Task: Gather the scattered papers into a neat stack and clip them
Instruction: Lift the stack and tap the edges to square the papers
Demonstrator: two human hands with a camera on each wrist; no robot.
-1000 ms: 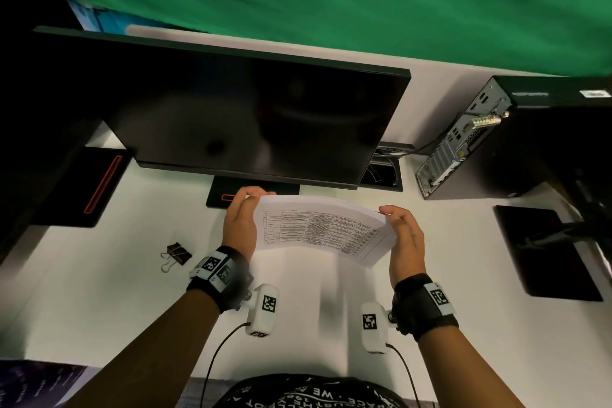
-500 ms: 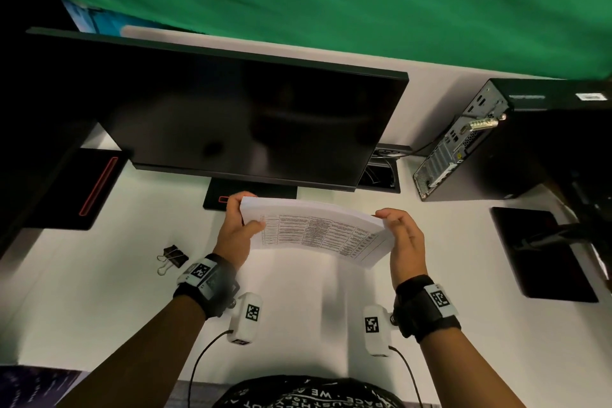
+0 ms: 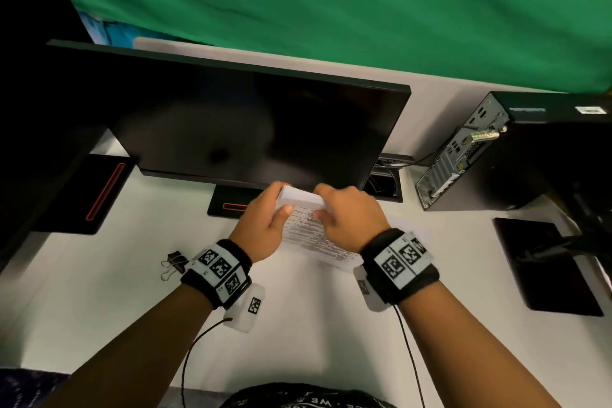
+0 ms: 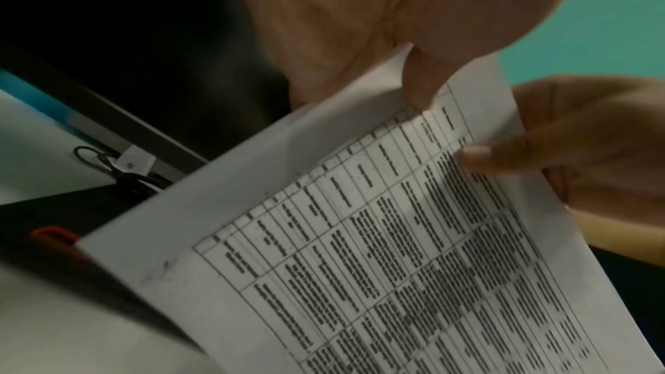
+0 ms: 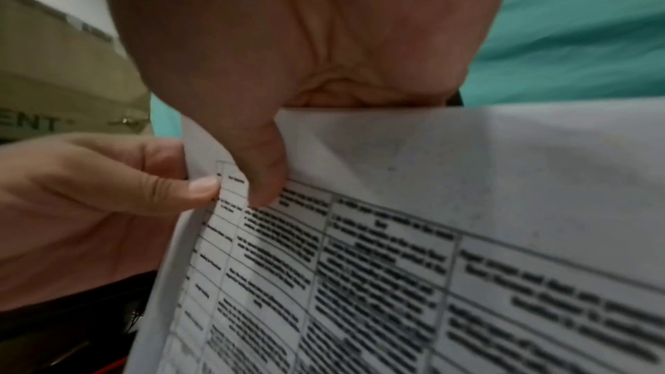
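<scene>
Both hands (image 3: 265, 222) (image 3: 347, 219) now close together at papers' (image 3: 311, 232) top edge, vs. opposite sides before.

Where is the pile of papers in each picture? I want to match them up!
Head view: the papers sit in the middle, below the monitor, both hands gripping the top edge.
Left wrist view: the papers fill the lower right, running up toward the thumbs.
Right wrist view: the papers fill the lower right, top corner pinched at centre-left.
Shared landmark: the printed table of dark text on the top sheet.

Both hands close together — left hand (image 3: 265, 219) and right hand (image 3: 347, 212) pinching.
</scene>
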